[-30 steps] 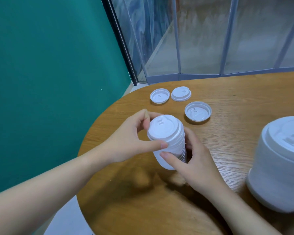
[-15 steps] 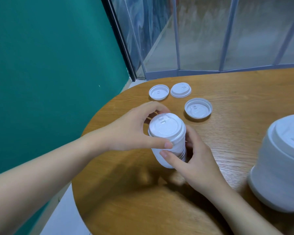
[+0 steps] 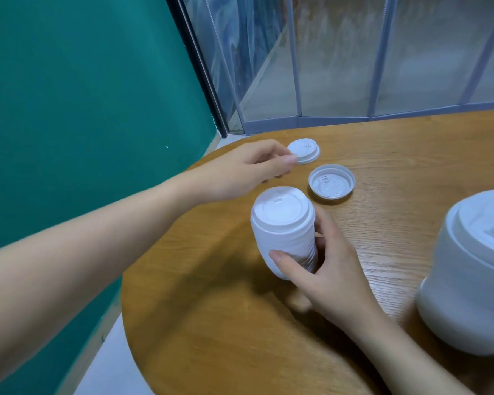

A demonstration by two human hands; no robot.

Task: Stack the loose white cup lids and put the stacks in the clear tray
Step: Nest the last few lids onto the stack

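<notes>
My left hand (image 3: 240,172) left the lid stack (image 3: 283,229), fingers now curling over a loose lid (image 3: 304,151); right hand (image 3: 325,269) grips the stack.

Café-like corner (teal wall (image 3: 69,95), wooden table (image 3: 411,155), cup lids (image 3: 332,185)).

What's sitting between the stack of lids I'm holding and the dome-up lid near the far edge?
In the head view, only bare wooden table separates the held stack from the dome-up lid; the upturned lid lies off to the right.

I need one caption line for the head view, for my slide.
Right hand grips a lid stack; left hand reaches toward loose lids on the table.
</notes>
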